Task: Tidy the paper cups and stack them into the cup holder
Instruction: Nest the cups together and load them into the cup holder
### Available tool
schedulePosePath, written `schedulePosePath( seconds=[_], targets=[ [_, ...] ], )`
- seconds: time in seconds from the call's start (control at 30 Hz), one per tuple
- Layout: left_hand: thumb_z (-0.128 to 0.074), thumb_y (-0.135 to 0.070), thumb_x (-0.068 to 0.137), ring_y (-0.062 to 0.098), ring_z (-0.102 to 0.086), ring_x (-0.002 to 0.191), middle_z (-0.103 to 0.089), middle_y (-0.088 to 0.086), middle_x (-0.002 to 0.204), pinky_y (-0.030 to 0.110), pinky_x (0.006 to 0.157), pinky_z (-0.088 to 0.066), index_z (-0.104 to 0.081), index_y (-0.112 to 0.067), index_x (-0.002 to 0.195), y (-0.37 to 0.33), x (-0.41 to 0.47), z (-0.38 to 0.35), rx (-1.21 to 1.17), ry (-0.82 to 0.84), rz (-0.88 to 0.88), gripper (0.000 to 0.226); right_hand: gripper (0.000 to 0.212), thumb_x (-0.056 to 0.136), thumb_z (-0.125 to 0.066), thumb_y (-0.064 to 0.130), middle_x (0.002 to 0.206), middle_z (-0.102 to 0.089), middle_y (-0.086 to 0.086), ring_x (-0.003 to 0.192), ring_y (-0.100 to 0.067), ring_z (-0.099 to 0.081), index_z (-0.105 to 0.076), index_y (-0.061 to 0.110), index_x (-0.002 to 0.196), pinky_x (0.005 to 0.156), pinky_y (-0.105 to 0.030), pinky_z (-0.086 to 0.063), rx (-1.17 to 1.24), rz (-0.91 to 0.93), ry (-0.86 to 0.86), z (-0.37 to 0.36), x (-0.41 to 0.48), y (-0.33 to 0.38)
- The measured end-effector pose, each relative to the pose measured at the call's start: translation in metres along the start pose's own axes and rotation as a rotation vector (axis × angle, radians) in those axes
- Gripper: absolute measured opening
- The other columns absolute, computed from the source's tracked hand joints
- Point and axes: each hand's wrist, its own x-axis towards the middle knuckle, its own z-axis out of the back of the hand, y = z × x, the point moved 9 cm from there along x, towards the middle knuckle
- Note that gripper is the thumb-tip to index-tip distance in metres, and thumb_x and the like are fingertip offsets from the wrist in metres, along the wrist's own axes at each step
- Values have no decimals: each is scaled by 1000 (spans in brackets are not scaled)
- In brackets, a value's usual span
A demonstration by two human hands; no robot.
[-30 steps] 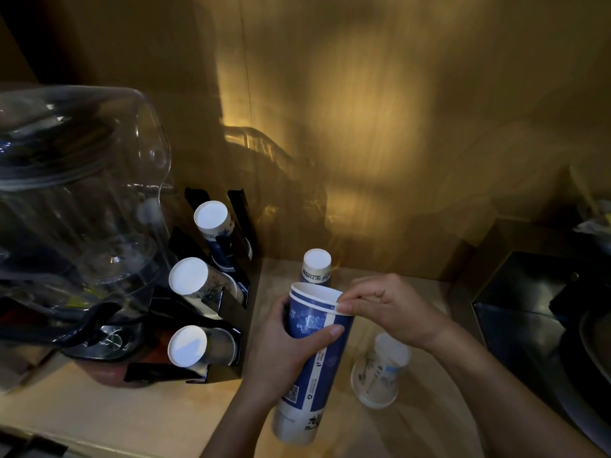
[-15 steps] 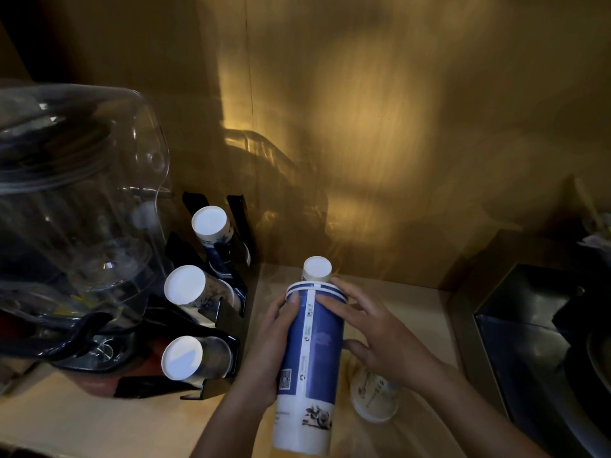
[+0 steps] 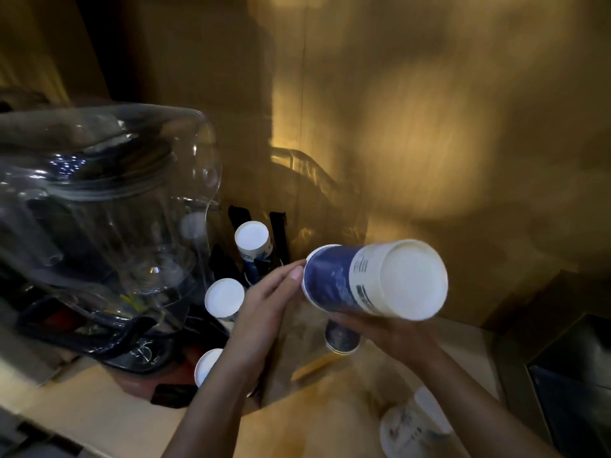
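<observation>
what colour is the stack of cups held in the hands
Dark blue with a cream-white base end, the cup stack shows in the head view.

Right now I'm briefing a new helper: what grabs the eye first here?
The blue-and-white cup stack, tipped sideways mid-air at centre, white base toward the camera, the right hand under it and the left hand at its rim end. Left of it, white cup bases poke from the black cup holder beside a clear jug.

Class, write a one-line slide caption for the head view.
Right hand holds a tipped stack of blue paper cups, left hand at its rim, beside the black cup holder.
</observation>
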Motion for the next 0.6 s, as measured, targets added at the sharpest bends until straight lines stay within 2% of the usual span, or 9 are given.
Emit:
schedulePosePath(
  seconds=[0.07, 0.1, 0.17, 0.2, 0.27, 0.33, 0.4, 0.5, 0.6],
  targets=[
    [-48, -57, 74, -11, -61, 97, -70, -25, 102, 0, 70, -46, -68, -46, 97, -18, 5, 11, 57, -39, -54, 33, 73, 59, -83, 22, 115, -53, 12, 104, 12, -51, -43, 37, 117, 80, -2, -42, 60, 47, -25, -8, 19, 24],
    [-45, -58, 74, -10, -57, 104, -66, -24, 108, 3, 80, -44, -67, -48, 98, -25, 8, 16, 85, -59, -78, 34, 79, 56, -83, 28, 119, -53, 8, 109, 9, -50, -41, 29, 123, 83, -3, -41, 80, 84, -41, -14, 30, 36],
    [-42, -57, 77, -1, -46, 123, -54, -14, 129, 17, 100, -38, -57, -42, 119, -33, 15, 28, 110, -100, -121, 47, 90, 53, -83, 35, 127, -52, -4, 117, -7, -50, -38, 15, 129, 98, -17, -42, 84, 131, -39, -25, 51, 52],
    [-43, -58, 80, 4, -43, 127, -48, -9, 135, 21, 102, -36, -50, -36, 127, -37, 19, 34, 115, -123, -136, 52, 91, 54, -84, 35, 129, -51, -8, 120, -13, -50, -39, 12, 129, 103, -29, -42, 94, 138, -21, -32, 62, 57],
    [-42, -60, 86, 7, -45, 128, -46, -6, 138, 26, 102, -39, -46, -38, 128, -44, 28, 48, 120, -156, -160, 48, 88, 55, -87, 31, 130, -52, -9, 120, -19, -50, -41, 11, 127, 104, -42, -42, 124, 134, -7, -42, 81, 61],
    [-34, -58, 85, 9, -49, 125, -51, -5, 136, 33, 104, -41, -48, -50, 116, -50, 38, 63, 123, -173, -179, 35, 86, 54, -87, 30, 130, -49, -6, 120, -18, -49, -40, 17, 124, 103, -41, -42, 126, 107, -1, -51, 100, 62],
    [-30, -61, 87, 10, -49, 126, -51, -5, 137, 34, 104, -41, -45, -56, 111, -56, 48, 74, 144, -175, -197, 28, 90, 51, -88, 34, 131, -45, -5, 120, -18, -47, -37, 22, 124, 104, -41, -41, 91, 76, 21, -61, 118, 62],
    [-25, -60, 91, 14, -47, 129, -49, -2, 137, 33, 105, -39, -42, -50, 119, -60, 60, 88, 183, -206, -231, 35, 100, 46, -86, 42, 134, -44, -5, 121, -21, -46, -34, 20, 128, 105, -46, -39, 71, 22, 82, -78, 140, 61],
    [-27, -61, 86, 7, -52, 123, -54, 0, 136, 26, 102, -41, -47, -45, 122, -58, 67, 95, 183, -201, -236, 44, 94, 48, -84, 45, 135, -49, -4, 122, -23, -47, -39, 22, 127, 106, -49, -36, -24, 28, 113, -88, 154, 62]
  ],
)
